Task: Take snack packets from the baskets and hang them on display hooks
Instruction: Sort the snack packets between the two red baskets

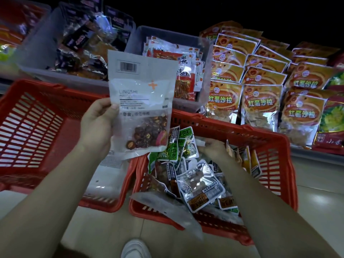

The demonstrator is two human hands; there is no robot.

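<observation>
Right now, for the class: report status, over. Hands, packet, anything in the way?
Left hand holds white packet raised. Right hand down in right basket among packets, grip unclear. No hooks in view.

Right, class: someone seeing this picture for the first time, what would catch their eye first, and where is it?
The white packet held up at centre by the left hand stands out most. Below it, the right hand reaches into a red basket heaped with small packets. Rows of orange packets fill the right side.
</observation>
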